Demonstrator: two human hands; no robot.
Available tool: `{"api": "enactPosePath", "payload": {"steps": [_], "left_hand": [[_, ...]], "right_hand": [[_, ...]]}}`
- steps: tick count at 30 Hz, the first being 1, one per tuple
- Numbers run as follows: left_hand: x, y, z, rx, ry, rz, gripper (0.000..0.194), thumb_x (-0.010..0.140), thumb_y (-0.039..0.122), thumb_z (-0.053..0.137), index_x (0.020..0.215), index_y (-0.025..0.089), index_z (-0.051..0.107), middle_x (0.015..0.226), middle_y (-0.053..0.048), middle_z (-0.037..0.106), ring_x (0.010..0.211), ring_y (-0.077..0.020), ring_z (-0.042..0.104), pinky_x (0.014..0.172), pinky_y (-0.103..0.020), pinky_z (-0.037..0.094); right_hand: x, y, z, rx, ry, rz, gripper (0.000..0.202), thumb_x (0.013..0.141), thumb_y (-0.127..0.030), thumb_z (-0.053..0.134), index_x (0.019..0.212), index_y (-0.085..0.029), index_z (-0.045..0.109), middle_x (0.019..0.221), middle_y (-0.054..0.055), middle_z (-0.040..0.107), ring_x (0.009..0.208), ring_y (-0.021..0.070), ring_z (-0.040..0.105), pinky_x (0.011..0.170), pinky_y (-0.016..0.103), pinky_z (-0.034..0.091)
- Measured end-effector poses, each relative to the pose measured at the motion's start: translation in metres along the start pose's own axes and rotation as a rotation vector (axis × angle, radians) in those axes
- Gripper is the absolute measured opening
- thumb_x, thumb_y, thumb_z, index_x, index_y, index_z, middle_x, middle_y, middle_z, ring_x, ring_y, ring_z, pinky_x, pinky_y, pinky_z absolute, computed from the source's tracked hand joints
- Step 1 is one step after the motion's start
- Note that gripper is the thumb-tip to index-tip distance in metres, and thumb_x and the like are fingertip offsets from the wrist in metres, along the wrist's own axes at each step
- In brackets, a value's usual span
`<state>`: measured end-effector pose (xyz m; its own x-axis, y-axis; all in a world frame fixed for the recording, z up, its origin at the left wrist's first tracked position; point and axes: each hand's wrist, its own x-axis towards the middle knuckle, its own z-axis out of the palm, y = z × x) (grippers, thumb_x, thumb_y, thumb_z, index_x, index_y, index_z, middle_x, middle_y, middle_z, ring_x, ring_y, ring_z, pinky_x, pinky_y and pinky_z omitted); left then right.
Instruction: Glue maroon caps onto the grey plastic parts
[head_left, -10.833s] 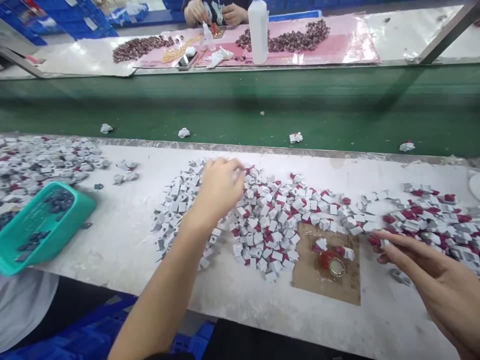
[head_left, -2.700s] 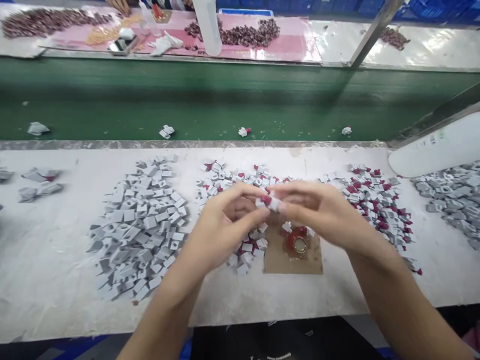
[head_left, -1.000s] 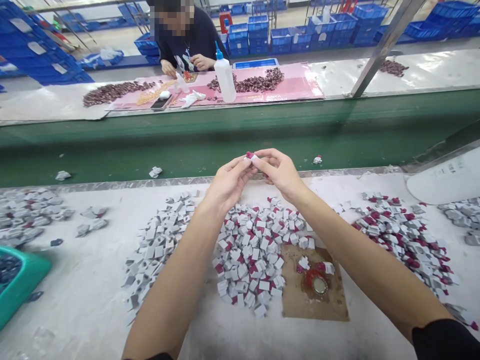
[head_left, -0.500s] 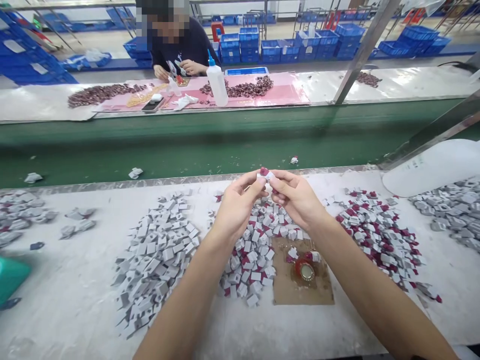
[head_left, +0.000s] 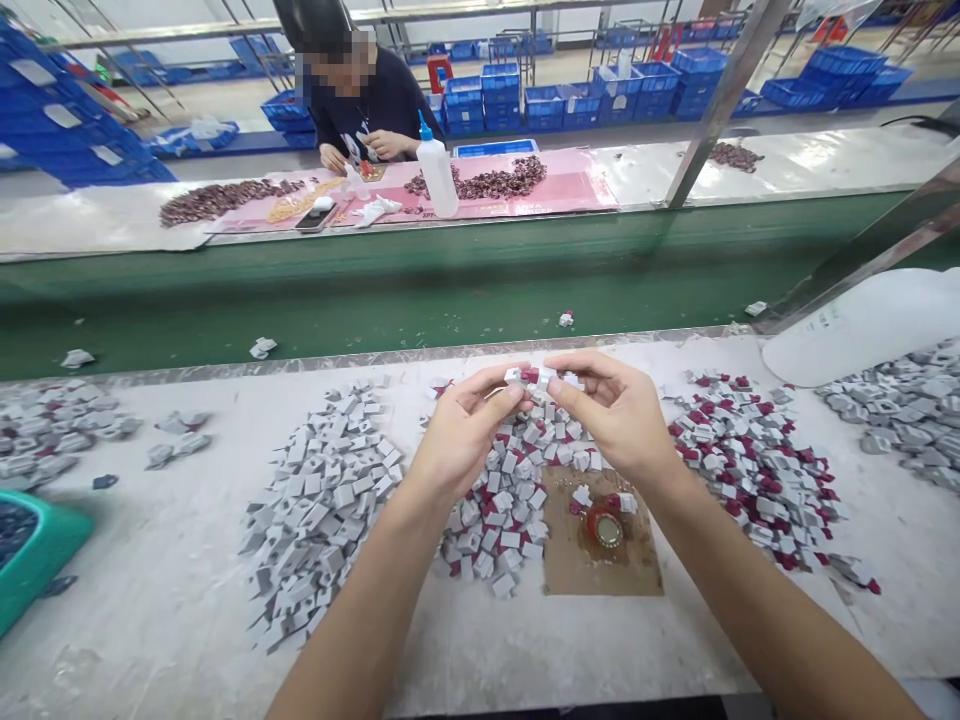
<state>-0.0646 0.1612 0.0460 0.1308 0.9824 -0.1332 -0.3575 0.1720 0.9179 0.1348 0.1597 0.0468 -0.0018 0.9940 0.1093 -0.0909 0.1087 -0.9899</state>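
Between the fingertips of both hands is a small grey-white and dark red piece (head_left: 529, 376), held above the table's far edge. My left hand (head_left: 472, 420) pinches its grey left end with thumb and fingers. On the other end, my right hand (head_left: 611, 405) closes thumb and fingers round its pale part. Below the hands spreads a heap of grey and dark red pieces (head_left: 499, 520). A brown cardboard square (head_left: 604, 575) lies below my right hand, bearing a round cap (head_left: 608, 531) in a wet patch and a few loose pieces.
Plain grey pieces (head_left: 322, 510) are heaped on the left, grey-and-red ones (head_left: 757, 470) on the right. A teal bin (head_left: 52, 550) stands at the left edge, a white container (head_left: 862, 325) at the right. Beyond the green strip (head_left: 420, 285), a co-worker (head_left: 360, 100) sits by a white bottle (head_left: 436, 175).
Both hands have come slightly lower and nearer. The held piece has turned, so its red part now shows between two pale ends. The view has shifted a little, showing more of the teal bin.
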Motion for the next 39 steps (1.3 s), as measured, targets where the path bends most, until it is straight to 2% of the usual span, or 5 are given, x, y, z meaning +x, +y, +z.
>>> {"api": "enactPosePath", "payload": {"steps": [7,13,29,34,39], "left_hand": [[-0.003,0.0,0.003,0.057,-0.027,-0.004,0.038,0.079,0.045,0.112,0.107,0.025,0.098,0.103,-0.008,0.089,0.09,-0.0218,0.078,0.087,-0.035,0.066],[-0.005,-0.003,0.002,0.096,-0.025,0.028,0.04,0.077,0.048,0.113,0.107,0.026,0.099,0.103,-0.008,0.09,0.087,-0.0212,0.078,0.088,-0.035,0.067],[-0.008,-0.004,0.006,0.247,-0.042,0.143,0.026,0.088,0.045,0.104,0.106,0.026,0.098,0.103,-0.008,0.087,0.091,-0.0248,0.076,0.09,-0.039,0.064],[-0.013,0.005,0.007,0.3,-0.06,0.17,0.014,0.089,0.032,0.102,0.101,0.027,0.099,0.096,-0.006,0.079,0.087,-0.0215,0.07,0.082,-0.035,0.058],[-0.018,0.002,0.007,0.227,-0.045,0.128,0.026,0.083,0.037,0.109,0.104,0.027,0.097,0.097,-0.007,0.083,0.085,-0.0221,0.075,0.078,-0.035,0.063]], "right_hand": [[-0.006,0.004,-0.001,-0.073,-0.003,-0.037,0.026,0.095,-0.046,0.097,0.114,-0.029,0.094,0.114,0.009,0.09,0.094,0.026,0.077,0.08,0.042,0.066],[-0.009,0.0,-0.004,-0.134,0.017,-0.051,0.019,0.093,-0.04,0.096,0.11,-0.03,0.095,0.1,0.006,0.085,0.076,0.021,0.063,0.066,0.038,0.054],[-0.007,0.002,-0.003,0.029,-0.061,0.125,0.029,0.087,-0.047,0.1,0.105,-0.026,0.093,0.087,0.005,0.083,0.082,0.024,0.076,0.07,0.038,0.064],[-0.008,0.001,-0.009,0.017,-0.119,0.143,0.032,0.084,-0.048,0.104,0.104,-0.025,0.095,0.097,0.008,0.089,0.083,0.0236,0.08,0.073,0.039,0.068],[-0.011,-0.003,-0.013,0.033,-0.161,0.125,0.037,0.085,-0.056,0.106,0.106,-0.027,0.094,0.108,0.01,0.091,0.091,0.0251,0.084,0.079,0.041,0.072]]}}
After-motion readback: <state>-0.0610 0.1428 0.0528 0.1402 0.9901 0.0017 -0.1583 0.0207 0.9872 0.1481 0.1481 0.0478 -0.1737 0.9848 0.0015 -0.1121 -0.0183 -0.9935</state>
